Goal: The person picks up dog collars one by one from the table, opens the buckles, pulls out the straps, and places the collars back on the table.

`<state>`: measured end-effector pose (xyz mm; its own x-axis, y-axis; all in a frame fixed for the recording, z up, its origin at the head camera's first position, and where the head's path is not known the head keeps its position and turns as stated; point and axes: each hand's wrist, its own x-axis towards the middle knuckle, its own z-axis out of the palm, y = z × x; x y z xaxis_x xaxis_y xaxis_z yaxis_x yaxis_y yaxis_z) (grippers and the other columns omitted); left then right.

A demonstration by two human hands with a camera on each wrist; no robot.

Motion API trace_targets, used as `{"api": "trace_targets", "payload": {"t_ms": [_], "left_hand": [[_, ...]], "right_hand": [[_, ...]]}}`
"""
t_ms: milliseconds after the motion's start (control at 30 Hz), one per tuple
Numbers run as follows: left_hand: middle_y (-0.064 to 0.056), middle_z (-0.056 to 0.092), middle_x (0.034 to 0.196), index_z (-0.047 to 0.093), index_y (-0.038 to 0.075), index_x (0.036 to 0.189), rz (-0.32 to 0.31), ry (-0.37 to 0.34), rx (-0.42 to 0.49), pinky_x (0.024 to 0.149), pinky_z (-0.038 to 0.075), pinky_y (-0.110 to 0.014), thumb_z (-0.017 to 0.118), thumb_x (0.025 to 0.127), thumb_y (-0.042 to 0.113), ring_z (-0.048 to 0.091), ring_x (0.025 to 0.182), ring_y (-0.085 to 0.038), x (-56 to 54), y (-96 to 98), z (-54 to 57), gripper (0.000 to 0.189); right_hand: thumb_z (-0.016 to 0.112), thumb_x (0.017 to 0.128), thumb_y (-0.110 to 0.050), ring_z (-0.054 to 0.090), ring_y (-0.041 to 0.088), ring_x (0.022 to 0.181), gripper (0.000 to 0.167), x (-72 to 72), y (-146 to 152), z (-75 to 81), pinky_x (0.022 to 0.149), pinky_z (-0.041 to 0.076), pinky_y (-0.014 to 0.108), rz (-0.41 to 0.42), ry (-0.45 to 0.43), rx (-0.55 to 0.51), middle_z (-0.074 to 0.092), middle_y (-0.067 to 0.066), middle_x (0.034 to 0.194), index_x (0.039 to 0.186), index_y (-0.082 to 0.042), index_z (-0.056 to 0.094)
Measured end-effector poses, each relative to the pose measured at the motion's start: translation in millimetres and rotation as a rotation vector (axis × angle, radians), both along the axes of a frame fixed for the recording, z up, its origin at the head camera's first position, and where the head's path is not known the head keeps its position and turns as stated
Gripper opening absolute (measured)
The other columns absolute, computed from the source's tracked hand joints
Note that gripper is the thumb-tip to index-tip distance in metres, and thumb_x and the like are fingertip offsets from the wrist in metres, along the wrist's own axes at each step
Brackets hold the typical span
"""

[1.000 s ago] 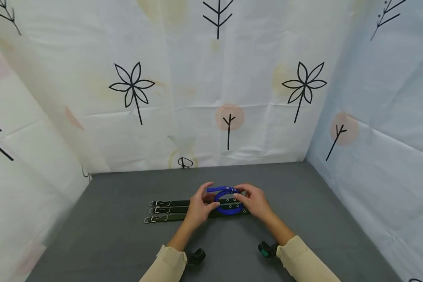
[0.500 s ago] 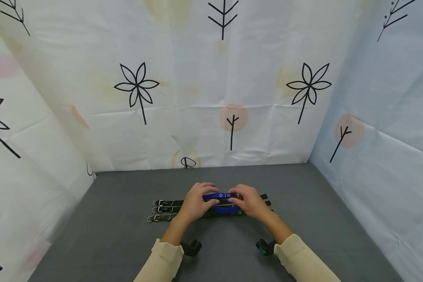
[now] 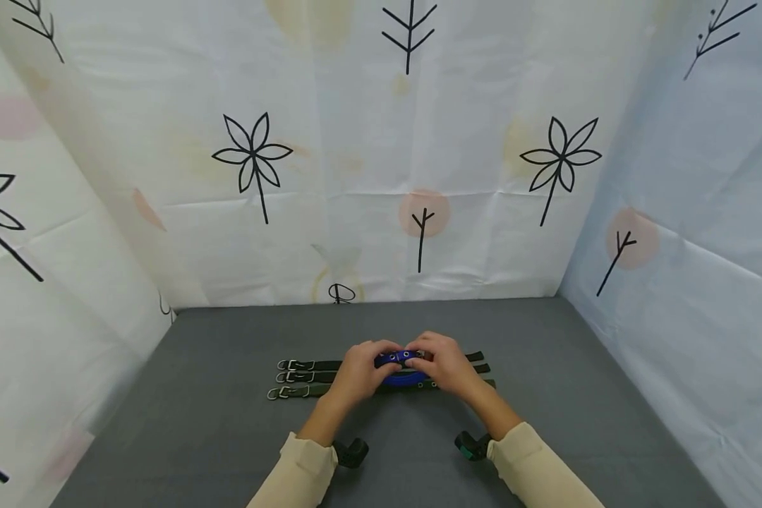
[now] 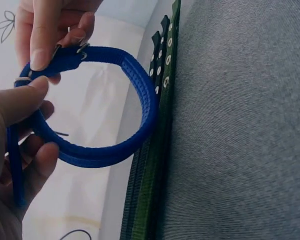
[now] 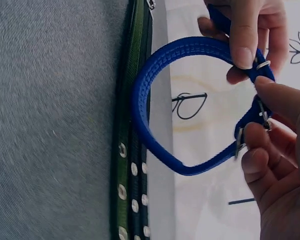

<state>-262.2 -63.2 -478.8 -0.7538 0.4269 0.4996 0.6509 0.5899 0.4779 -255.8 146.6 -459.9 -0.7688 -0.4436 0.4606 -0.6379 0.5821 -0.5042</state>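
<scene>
A blue dog collar [image 3: 405, 379] is bent into a closed loop above the table, its loop hanging below the fingers. My left hand [image 3: 363, 372] pinches the strap between thumb and fingers; the strap's tail passes by the left palm in the left wrist view. Opposite it, my right hand [image 3: 446, 365] grips the collar at its metal buckle [image 5: 262, 114], close to a D-ring [image 5: 238, 144]. The fingertips of both hands nearly meet. Behind the loop lie two dark collars [image 3: 320, 365] and a green collar [image 3: 317, 390], side by side, partly hidden by the hands.
The grey tabletop [image 3: 228, 423] runs back to a patterned white cloth wall [image 3: 355, 240], with further cloth walls at left and right. The three flat collars have buckles at the left and eyelets towards the right.
My left hand has shifted its grip from the loop's left side up to the strap beside the buckle. Both hands have drawn closer together; the head view has turned slightly left.
</scene>
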Motion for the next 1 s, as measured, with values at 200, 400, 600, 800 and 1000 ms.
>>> {"api": "trace_targets", "payload": {"t_ms": [200,400,600,800,1000], "left_hand": [[0.003,0.070,0.103,0.070,0.017,0.110,0.003,-0.007,0.084,0.074,0.051,-0.033,0.076,0.085,0.022,0.063,0.089,-0.014,0.4,-3.0,-4.6,0.026],[0.002,0.070,0.099,0.070,0.016,0.108,0.023,-0.001,0.139,0.070,0.050,-0.032,0.077,0.085,0.019,0.061,0.084,-0.013,1.9,-3.4,-4.2,0.024],[0.001,0.070,0.099,0.070,0.015,0.107,0.034,-0.021,0.226,0.073,0.053,-0.035,0.076,0.086,0.020,0.063,0.087,-0.014,3.5,-2.2,-2.3,0.022],[-0.001,0.070,0.099,0.070,0.013,0.106,0.056,-0.023,0.220,0.075,0.053,-0.035,0.075,0.087,0.021,0.064,0.090,-0.016,4.5,-3.7,-1.4,0.021],[0.000,0.070,0.098,0.071,0.014,0.107,0.088,-0.006,0.014,0.074,0.052,-0.035,0.076,0.086,0.023,0.063,0.088,-0.016,8.0,-6.6,4.9,0.024]], "right_hand": [[0.075,0.085,-0.012,0.049,0.007,0.064,0.015,-1.4,-5,-15.1,0.057,0.044,0.026,-0.037,0.006,-0.186,0.064,-0.004,0.090,0.100,-0.011,0.074],[0.072,0.088,-0.009,0.050,0.008,0.059,0.013,1.1,-14,-25.4,0.052,0.045,0.025,-0.071,-0.100,-0.427,0.062,0.000,0.085,0.100,-0.007,0.073],[0.066,0.092,-0.003,0.051,0.011,0.054,0.016,3.2,-25,-29.9,0.048,0.047,0.025,-0.101,-0.247,-0.690,0.059,0.010,0.073,0.105,0.006,0.069],[0.064,0.094,-0.004,0.053,0.011,0.058,0.020,6.0,-35,-29.6,0.051,0.047,0.023,-0.138,-0.356,-0.823,0.061,0.014,0.077,0.108,0.009,0.066],[0.076,0.083,-0.003,0.050,0.007,0.059,0.024,2.2,-29,-25.9,0.051,0.044,0.022,-0.140,0.161,-0.250,0.064,0.004,0.089,0.107,-0.005,0.072]]}}
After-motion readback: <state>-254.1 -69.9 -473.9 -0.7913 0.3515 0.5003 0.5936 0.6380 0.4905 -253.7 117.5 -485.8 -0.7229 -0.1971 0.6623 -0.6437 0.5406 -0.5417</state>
